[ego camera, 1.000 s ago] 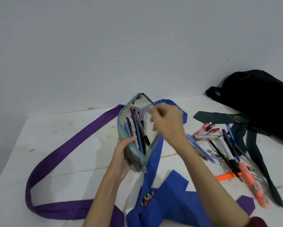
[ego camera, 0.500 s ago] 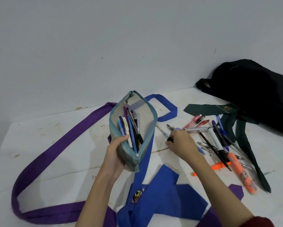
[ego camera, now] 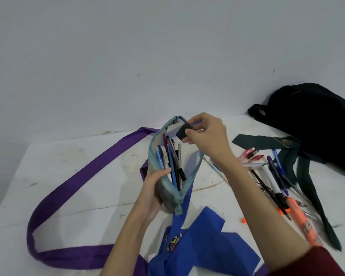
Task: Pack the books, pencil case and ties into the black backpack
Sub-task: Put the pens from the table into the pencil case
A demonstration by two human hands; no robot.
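Teal pencil case [ego camera: 163,188], unzipped, gripped in our left hand [ego camera: 154,191]; our right hand [ego camera: 206,134] pinched a black eraser [ego camera: 184,132] over its mouth; pens [ego camera: 267,172] loose on tabletop [ego camera: 68,176].

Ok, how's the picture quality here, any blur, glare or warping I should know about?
Head view: soft, even light with no glare; faint shadows under the pencil case and the right hand. The small black item it pinches is slightly soft. Wide-angle bending curves the table edges; the black backpack shows little detail.
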